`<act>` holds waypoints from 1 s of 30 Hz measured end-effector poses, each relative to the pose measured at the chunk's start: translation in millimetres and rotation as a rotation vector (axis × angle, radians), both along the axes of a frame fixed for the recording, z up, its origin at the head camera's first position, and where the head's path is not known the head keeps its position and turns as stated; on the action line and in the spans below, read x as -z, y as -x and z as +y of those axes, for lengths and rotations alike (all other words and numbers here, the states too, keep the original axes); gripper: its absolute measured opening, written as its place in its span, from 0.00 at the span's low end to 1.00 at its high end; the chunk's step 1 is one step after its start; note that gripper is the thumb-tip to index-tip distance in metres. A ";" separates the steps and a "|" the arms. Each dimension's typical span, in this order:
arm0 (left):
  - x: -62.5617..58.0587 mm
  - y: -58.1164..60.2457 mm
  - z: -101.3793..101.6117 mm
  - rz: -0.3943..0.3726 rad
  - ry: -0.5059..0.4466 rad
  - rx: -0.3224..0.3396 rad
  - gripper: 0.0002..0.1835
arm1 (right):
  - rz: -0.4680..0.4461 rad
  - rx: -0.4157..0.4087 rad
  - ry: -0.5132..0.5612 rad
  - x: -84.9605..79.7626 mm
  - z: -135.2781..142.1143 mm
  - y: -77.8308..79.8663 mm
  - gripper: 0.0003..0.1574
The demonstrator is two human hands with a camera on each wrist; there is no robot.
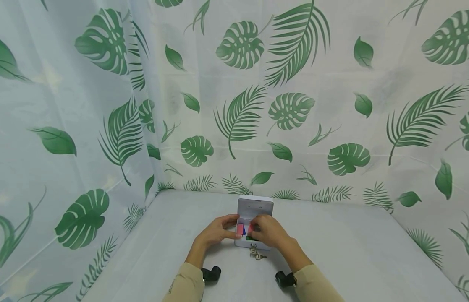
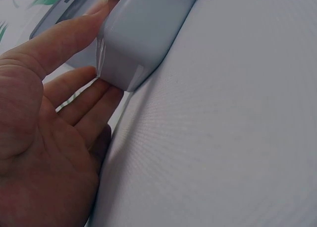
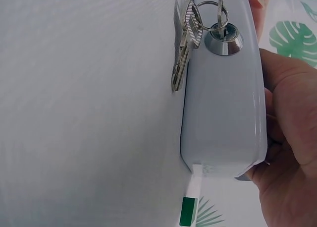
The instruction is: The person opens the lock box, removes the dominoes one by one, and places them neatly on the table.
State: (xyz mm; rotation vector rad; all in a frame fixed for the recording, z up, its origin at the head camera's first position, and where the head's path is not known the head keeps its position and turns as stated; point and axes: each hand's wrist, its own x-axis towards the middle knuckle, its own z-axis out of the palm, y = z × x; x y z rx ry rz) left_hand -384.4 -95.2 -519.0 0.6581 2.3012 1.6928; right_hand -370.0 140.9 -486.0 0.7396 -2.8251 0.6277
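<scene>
A small pale grey cash box stands on the table with its lid raised. My left hand holds the box's left end, thumb over the rim and fingers against the outer wall. Inside, near that thumb, lie a pink block and a blue piece. My right hand reaches into the right part of the box, its curled fingers pinching another pink piece. Below these fingers a green piece shows. The right hand hides much of the inside.
A key sits in the front lock, with a second key hanging from its ring onto the table. A green-and-white piece shows past the box's right end. Leaf-print curtains enclose the table's back and sides.
</scene>
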 end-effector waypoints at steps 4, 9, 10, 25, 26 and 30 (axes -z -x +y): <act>0.2 -0.2 0.1 0.002 0.001 0.000 0.41 | 0.015 -0.003 0.006 -0.5 1.2 -0.9 0.11; -0.3 -0.6 0.0 0.003 -0.001 0.002 0.41 | 0.055 -0.012 0.007 0.4 3.5 -1.9 0.13; -0.3 -0.5 0.0 0.003 -0.002 0.003 0.41 | 0.066 -0.015 0.006 0.5 4.1 -2.3 0.14; -1.4 -0.6 -0.2 -0.003 -0.005 0.008 0.42 | 0.108 0.012 0.072 -1.1 14.2 -12.3 0.20; -1.8 -0.9 -0.2 -0.002 -0.003 0.008 0.42 | 0.104 0.013 0.074 -1.5 14.8 -12.8 0.20; -3.2 -2.7 -0.1 0.002 0.000 0.008 0.42 | 0.104 0.007 0.082 -1.1 17.9 -13.6 0.20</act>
